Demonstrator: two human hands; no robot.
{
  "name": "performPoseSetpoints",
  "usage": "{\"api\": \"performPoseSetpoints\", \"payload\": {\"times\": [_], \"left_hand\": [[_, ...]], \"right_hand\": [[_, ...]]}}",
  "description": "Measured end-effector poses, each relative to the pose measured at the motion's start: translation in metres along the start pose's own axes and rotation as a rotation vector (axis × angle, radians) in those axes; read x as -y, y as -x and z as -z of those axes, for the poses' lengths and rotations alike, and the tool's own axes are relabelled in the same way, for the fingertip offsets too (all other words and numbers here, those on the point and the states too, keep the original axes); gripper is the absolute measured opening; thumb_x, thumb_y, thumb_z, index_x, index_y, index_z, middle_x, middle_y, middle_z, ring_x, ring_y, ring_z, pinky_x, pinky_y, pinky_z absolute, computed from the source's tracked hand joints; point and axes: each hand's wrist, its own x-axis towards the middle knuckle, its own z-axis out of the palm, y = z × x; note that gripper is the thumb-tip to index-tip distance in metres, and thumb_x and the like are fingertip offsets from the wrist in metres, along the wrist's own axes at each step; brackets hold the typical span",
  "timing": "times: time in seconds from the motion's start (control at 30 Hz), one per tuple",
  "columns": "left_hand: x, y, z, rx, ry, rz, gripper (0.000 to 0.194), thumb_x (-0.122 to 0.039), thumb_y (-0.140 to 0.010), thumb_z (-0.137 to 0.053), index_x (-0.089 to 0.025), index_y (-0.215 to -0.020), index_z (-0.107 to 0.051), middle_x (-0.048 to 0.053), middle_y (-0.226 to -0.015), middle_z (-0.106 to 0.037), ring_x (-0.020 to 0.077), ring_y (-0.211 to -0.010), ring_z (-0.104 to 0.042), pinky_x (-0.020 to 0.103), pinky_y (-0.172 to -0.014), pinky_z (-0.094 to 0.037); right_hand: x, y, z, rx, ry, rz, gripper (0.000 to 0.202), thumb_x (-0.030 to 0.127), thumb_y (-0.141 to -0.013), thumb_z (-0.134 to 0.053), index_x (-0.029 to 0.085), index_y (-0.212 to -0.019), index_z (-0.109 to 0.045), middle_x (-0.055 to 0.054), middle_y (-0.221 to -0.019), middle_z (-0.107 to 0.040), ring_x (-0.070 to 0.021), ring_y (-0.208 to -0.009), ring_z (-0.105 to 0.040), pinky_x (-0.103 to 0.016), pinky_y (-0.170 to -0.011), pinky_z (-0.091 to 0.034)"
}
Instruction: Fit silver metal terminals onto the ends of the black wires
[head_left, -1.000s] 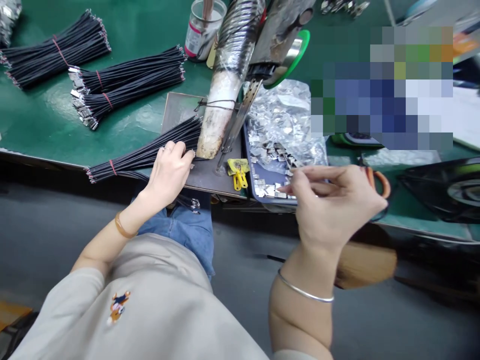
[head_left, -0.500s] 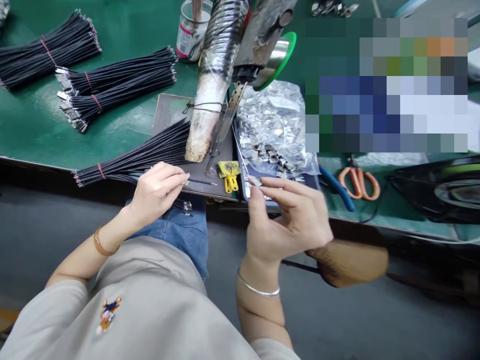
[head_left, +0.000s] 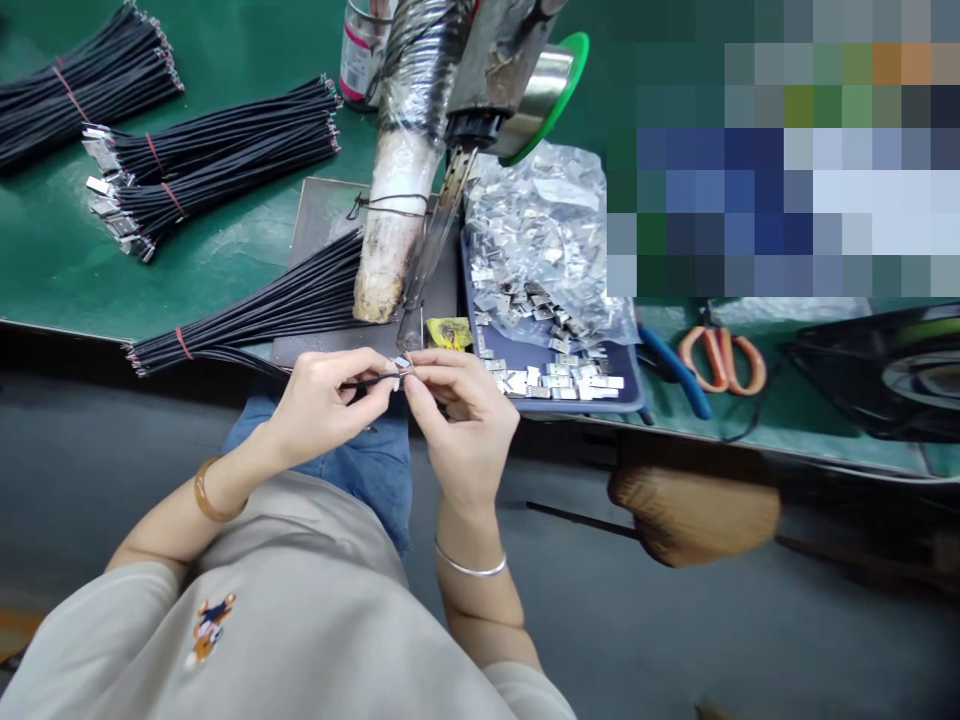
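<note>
My left hand [head_left: 319, 405] is closed, pinching a thin black cable [head_left: 363, 381] near its end. Right against those fingertips, my right hand [head_left: 471, 425] is closed on a small silver metal connector [head_left: 403, 362]. The cable end and the connector meet between the two hands; fingers partly hide the contact. Behind my left hand, a tied bundle of black cables [head_left: 300, 290] lies on a brown board [head_left: 315, 215]. To the right of my right hand, a dark blue tray [head_left: 637, 385] holds loose silver connectors [head_left: 559, 375] and a clear plastic bag [head_left: 551, 215].
A soldering iron [head_left: 448, 215] and a taped duct [head_left: 386, 250] hang over the board. Behind them is a green-rimmed solder spool [head_left: 551, 100]. More tied cable bundles [head_left: 240, 140] lie left. Blue-handled pliers [head_left: 675, 370] and orange-handled scissors [head_left: 720, 360] lie right.
My right hand has moved left from the tray's front edge, bringing the connector to my left hand. My left hand has shifted slightly right and down with the cable.
</note>
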Motion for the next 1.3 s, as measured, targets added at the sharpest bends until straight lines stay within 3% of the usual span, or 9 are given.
{"api": "performPoseSetpoints", "payload": {"times": [0.23, 0.37, 0.53, 0.67, 0.8, 1.0, 1.17, 1.3], "left_hand": [[0.003, 0.002, -0.003, -0.004, 0.020, 0.050, 0.006, -0.012, -0.085, -0.064, -0.013, -0.082, -0.069, -0.001, -0.068, -0.069, 0.0043, -0.049, -0.044, 0.016, -0.046, -0.035], [0.004, 0.003, -0.002, -0.007, 0.013, 0.047, 0.007, -0.013, -0.087, -0.066, -0.013, -0.080, -0.067, -0.003, -0.065, -0.063, 0.0049, -0.050, -0.042, 0.017, -0.048, -0.035], [0.006, 0.003, -0.002, 0.009, -0.058, -0.032, 0.013, -0.015, -0.090, -0.066, -0.014, -0.077, -0.065, -0.004, -0.063, -0.059, 0.0063, -0.051, -0.042, 0.018, -0.050, -0.037], [0.010, 0.004, -0.004, 0.041, -0.165, -0.160, 0.012, -0.011, -0.092, -0.062, -0.013, -0.082, -0.067, 0.000, -0.071, -0.067, 0.0092, -0.060, -0.056, 0.020, -0.060, -0.045], [0.013, 0.006, -0.004, 0.046, -0.230, -0.254, 0.016, -0.012, -0.096, -0.058, -0.013, -0.084, -0.068, 0.003, -0.075, -0.072, 0.0121, -0.067, -0.064, 0.022, -0.067, -0.049], [0.013, 0.007, -0.003, -0.010, -0.222, -0.277, 0.010, -0.014, -0.095, -0.061, -0.015, -0.088, -0.069, 0.003, -0.080, -0.077, 0.0118, -0.070, -0.070, 0.021, -0.069, -0.053], [0.012, 0.009, -0.006, -0.054, -0.182, -0.242, 0.007, -0.012, -0.093, -0.063, -0.015, -0.094, -0.069, 0.004, -0.087, -0.079, 0.0104, -0.069, -0.071, 0.018, -0.065, -0.053], [0.013, 0.011, -0.008, -0.063, -0.150, -0.217, 0.008, -0.013, -0.094, -0.062, -0.015, -0.093, -0.069, 0.003, -0.085, -0.079, 0.0105, -0.068, -0.070, 0.019, -0.065, -0.052]], "right_hand": [[-0.001, 0.000, -0.005, -0.002, -0.031, -0.015, 0.010, 0.015, -0.086, -0.068, 0.022, -0.081, -0.071, -0.002, -0.092, -0.073, -0.0143, -0.084, -0.073, -0.025, -0.070, -0.062], [-0.001, 0.002, -0.005, -0.051, 0.100, 0.091, 0.010, 0.013, -0.088, -0.067, 0.022, -0.084, -0.070, -0.002, -0.092, -0.074, -0.0153, -0.087, -0.073, -0.028, -0.074, -0.063], [0.000, 0.002, 0.003, -0.010, 0.321, 0.258, 0.012, 0.011, -0.090, -0.066, 0.022, -0.092, -0.070, -0.004, -0.097, -0.076, -0.0165, -0.092, -0.074, -0.032, -0.085, -0.063], [0.003, 0.002, 0.008, 0.049, 0.432, 0.321, 0.015, 0.008, -0.091, -0.063, 0.021, -0.094, -0.070, -0.006, -0.099, -0.076, -0.0163, -0.094, -0.074, -0.030, -0.087, -0.062], [0.004, 0.003, 0.007, 0.043, 0.346, 0.205, 0.013, 0.010, -0.088, -0.065, 0.021, -0.088, -0.071, -0.005, -0.097, -0.076, -0.0167, -0.092, -0.074, -0.030, -0.083, -0.063], [0.000, 0.005, 0.001, -0.012, -0.057, -0.109, 0.007, 0.016, -0.083, -0.070, 0.022, -0.080, -0.073, -0.003, -0.094, -0.074, -0.0150, -0.085, -0.073, -0.027, -0.072, -0.062], [-0.011, 0.006, -0.007, -0.045, -0.268, -0.198, 0.002, 0.022, -0.080, -0.075, 0.022, -0.078, -0.074, -0.004, -0.094, -0.075, -0.0152, -0.085, -0.073, -0.029, -0.077, -0.062], [-0.016, 0.006, -0.009, -0.056, -0.309, -0.220, 0.002, 0.024, -0.079, -0.076, 0.023, -0.077, -0.075, -0.003, -0.092, -0.075, -0.0151, -0.084, -0.073, -0.030, -0.078, -0.062]]}}
